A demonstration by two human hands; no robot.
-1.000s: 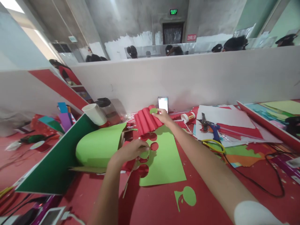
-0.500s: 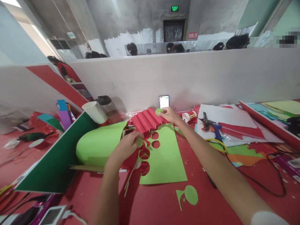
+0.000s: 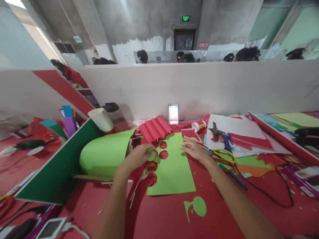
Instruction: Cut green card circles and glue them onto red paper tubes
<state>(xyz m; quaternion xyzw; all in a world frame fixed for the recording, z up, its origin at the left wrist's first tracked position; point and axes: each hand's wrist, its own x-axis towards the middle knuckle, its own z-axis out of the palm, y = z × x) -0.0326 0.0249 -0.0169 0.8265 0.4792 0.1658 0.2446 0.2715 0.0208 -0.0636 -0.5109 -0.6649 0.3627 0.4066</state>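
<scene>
A light green paper sheet (image 3: 171, 169) with round holes cut along its left edge lies on the red table. My left hand (image 3: 138, 157) is closed in a pinch on a small green paper circle (image 3: 151, 155) at the sheet's left edge. My right hand (image 3: 194, 149) rests at the sheet's upper right edge with its fingers stretched out, holding nothing that I can see. A red pleated paper piece (image 3: 154, 128) lies just beyond the sheet, a green dot no longer visible on it.
A curled green sheet (image 3: 104, 156) leans on a dark green board (image 3: 59, 169) at left. A white cup (image 3: 101, 120), phone (image 3: 173, 113), glue bottle (image 3: 199, 125), glue gun (image 3: 224, 137), yellow-handled scissors (image 3: 225, 154) and paper piles (image 3: 239, 132) lie around. A green scrap (image 3: 196, 206) lies in front.
My right hand has drawn back from the red pleated piece to the green sheet's right edge. My left hand shifted slightly along the sheet's cut edge.
</scene>
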